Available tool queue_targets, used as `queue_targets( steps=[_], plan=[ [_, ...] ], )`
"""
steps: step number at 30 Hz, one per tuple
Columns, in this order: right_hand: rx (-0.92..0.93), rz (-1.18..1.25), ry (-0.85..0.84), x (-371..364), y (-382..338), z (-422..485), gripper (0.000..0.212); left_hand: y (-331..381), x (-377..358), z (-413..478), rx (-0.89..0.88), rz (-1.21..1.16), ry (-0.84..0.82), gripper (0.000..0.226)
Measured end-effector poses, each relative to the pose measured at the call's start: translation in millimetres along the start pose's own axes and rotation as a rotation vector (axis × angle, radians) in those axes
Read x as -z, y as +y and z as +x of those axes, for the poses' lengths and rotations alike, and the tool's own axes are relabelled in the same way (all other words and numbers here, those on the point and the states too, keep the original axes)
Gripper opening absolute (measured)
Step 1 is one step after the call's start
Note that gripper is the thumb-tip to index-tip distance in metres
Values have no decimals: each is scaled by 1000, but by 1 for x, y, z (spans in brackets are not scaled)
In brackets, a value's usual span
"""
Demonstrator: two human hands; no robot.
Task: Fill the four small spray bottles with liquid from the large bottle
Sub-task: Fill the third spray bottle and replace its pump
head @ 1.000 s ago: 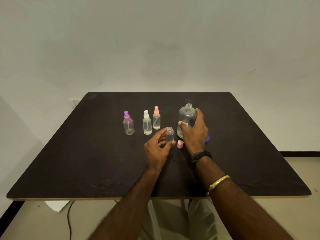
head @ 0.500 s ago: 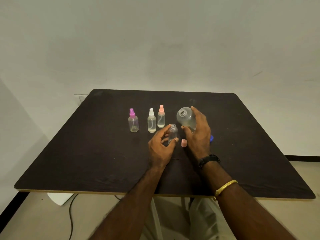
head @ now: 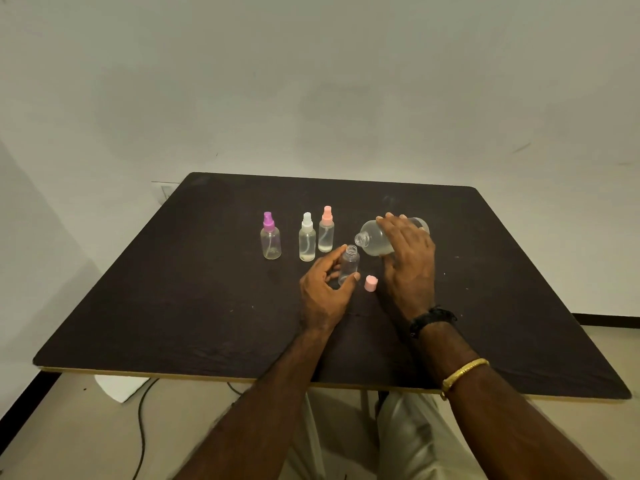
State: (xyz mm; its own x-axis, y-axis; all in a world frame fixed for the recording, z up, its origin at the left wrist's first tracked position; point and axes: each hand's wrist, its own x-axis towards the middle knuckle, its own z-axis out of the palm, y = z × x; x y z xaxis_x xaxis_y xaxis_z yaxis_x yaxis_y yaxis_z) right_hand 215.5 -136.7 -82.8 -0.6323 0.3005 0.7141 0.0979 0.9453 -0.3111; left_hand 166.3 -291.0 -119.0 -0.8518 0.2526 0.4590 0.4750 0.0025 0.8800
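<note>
My right hand (head: 408, 258) grips the large clear bottle (head: 372, 241), tipped on its side with its open mouth pointing left, just above and right of the small open bottle (head: 349, 263). My left hand (head: 323, 289) holds that small uncapped bottle upright on the table between thumb and fingers. Three capped spray bottles stand in a row behind it: purple-topped (head: 270, 236), white-topped (head: 307, 238) and pink-topped (head: 326, 230), each with some clear liquid. A loose pink cap (head: 370, 283) lies between my hands.
The dark square table (head: 207, 306) stands against a pale wall. Its front edge runs close to my lap. A cable (head: 142, 427) and white paper lie on the floor at the lower left.
My right hand lifted the large bottle off the table and tipped it from upright to nearly horizontal, mouth toward the small open bottle. My left hand kept its hold on the small bottle.
</note>
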Motion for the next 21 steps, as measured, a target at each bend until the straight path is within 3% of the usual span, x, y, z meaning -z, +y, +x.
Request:
queue_targets(
  steps=[21],
  plan=[
    [124, -105, 60, 9, 6, 7, 67, -4, 0, 0, -24, 61, -22, 57]
  ],
)
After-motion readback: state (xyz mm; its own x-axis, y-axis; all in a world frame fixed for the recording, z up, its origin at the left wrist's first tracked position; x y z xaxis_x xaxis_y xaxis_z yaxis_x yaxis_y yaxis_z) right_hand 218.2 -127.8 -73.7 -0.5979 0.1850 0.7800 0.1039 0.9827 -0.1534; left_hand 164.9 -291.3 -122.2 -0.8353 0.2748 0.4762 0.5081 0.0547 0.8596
